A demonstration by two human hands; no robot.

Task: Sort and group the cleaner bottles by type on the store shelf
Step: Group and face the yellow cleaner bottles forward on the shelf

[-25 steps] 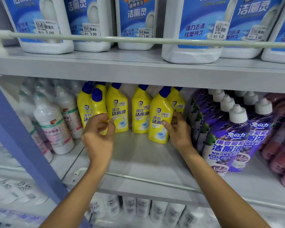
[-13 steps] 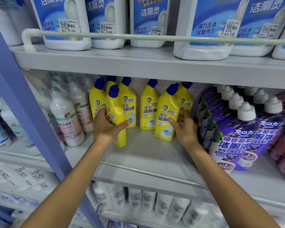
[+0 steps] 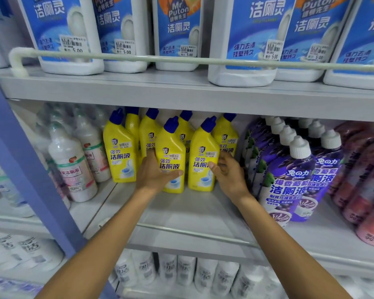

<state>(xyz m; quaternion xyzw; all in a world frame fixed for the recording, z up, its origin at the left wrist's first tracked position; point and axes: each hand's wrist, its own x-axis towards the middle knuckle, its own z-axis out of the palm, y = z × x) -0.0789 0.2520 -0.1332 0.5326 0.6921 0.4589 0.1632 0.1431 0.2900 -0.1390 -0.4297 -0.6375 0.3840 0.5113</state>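
Several yellow cleaner bottles with blue caps stand in the middle of the grey shelf. My left hand grips one front yellow bottle, thumb across its label and fingers behind it. Right beside it stands another yellow bottle; my right hand holds its right edge, thumb on the front, fingers curled at the side. A third front yellow bottle stands free to the left. Purple bottles with white caps fill the right, clear white bottles the left.
Reddish bottles lie at the far right. Large white jugs with blue labels stand on the shelf above, behind a pale rail. A blue upright post borders the left. Bare shelf lies in front of the yellow bottles.
My left hand has carried its yellow bottle rightward from the left of the group to stand beside the bottle at my right hand. The view has moved closer.
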